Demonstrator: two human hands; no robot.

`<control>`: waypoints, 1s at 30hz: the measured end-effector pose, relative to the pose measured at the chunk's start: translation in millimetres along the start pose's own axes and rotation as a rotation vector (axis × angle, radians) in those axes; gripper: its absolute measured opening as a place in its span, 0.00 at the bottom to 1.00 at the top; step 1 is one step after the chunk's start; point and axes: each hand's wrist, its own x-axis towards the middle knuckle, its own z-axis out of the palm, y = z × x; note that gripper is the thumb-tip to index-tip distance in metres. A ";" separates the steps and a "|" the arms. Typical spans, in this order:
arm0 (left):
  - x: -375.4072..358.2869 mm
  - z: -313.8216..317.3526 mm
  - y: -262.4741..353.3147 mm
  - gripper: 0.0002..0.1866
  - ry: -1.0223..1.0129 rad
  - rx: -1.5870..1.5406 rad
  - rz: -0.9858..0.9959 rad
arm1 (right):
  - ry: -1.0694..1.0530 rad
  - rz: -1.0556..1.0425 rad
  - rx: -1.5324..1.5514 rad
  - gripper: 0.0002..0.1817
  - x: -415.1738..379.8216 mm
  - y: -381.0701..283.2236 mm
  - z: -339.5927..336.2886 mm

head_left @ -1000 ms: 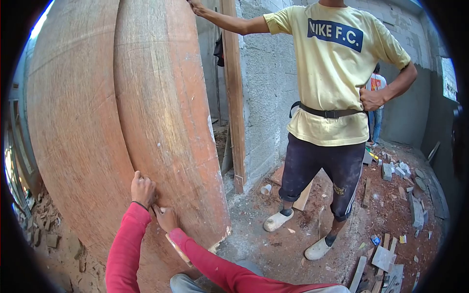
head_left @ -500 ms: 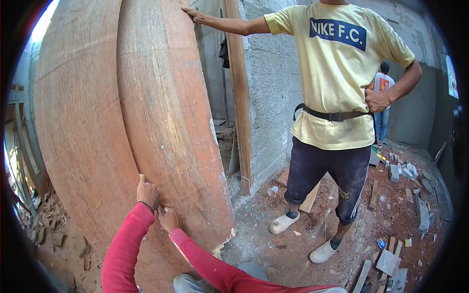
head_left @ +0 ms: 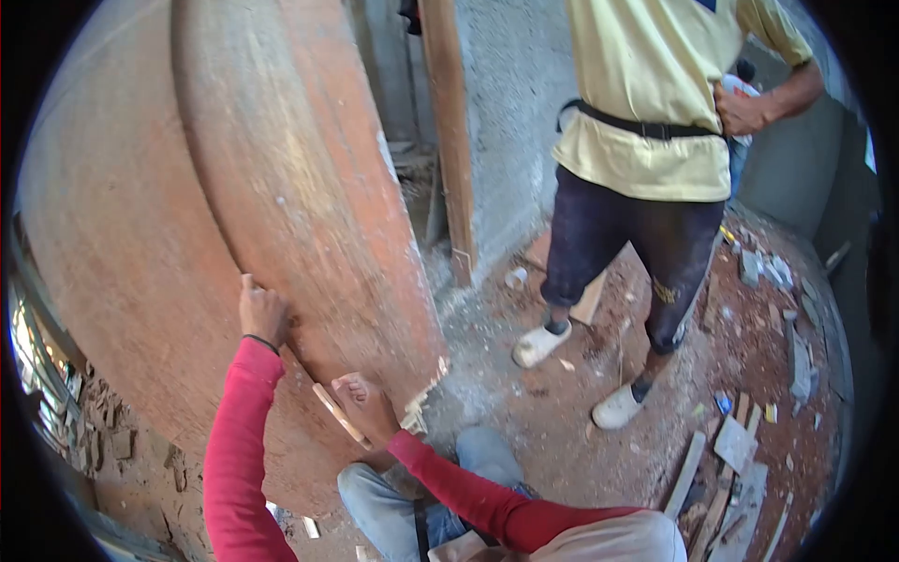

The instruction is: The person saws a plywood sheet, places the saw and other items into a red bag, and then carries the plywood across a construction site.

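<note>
My left hand (head_left: 263, 314) presses flat on the panel (head_left: 309, 215); right hand (head_left: 367, 409), at five o'clock, grips its bottom edge—I'd lift evenly.

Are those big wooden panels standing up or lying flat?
Standing up: the wooden panels rise on edge from the ground, left hand pressed against them.

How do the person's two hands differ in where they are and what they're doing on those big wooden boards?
The left hand sits higher, pressed at the seam where the front board overlaps the back board; the right hand is lower, near the front board's bottom corner. The left hand holds nothing, while the right hand grips a thin wooden strip. Both wear red sleeves and touch the boards.
</note>
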 end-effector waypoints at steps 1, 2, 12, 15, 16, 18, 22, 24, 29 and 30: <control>-2.3 -5.7 -1.8 0.10 -0.002 -0.047 -0.015 | -0.031 -0.031 -0.033 0.23 -7.1 16.2 -4.2; -2.1 -8.0 -1.5 0.10 -0.003 -0.098 -0.040 | -0.068 -0.068 -0.073 0.24 -14.4 29.3 -10.6; -7.0 4.9 -6.7 0.17 0.148 -0.168 -0.036 | -0.191 -0.078 -0.159 0.25 -63.5 18.7 -14.4; -8.1 9.5 -5.0 0.18 0.153 -0.226 -0.047 | -0.208 -0.133 -0.161 0.25 -62.4 32.8 -12.8; -9.1 15.1 -5.3 0.20 0.174 -0.276 -0.054 | -0.191 -0.135 -0.214 0.26 -62.5 37.7 -12.4; -11.1 18.1 -3.6 0.19 0.207 -0.252 -0.059 | -0.217 -0.120 -0.253 0.26 -63.0 46.3 -10.0; -4.9 8.4 -1.3 0.16 0.071 -0.190 -0.033 | -0.103 -0.094 -0.054 0.34 -52.7 38.2 -1.6; -4.2 -5.8 1.1 0.17 0.036 -0.136 -0.035 | -0.098 -0.260 -0.167 0.36 -38.1 44.4 7.9; -7.0 -19.0 1.2 0.18 -0.062 -0.027 -0.031 | -0.093 -0.365 -0.181 0.29 -13.4 9.1 21.5; -8.8 -13.1 1.6 0.17 0.043 0.007 -0.040 | -0.060 -0.370 -0.207 0.28 -5.1 4.7 25.1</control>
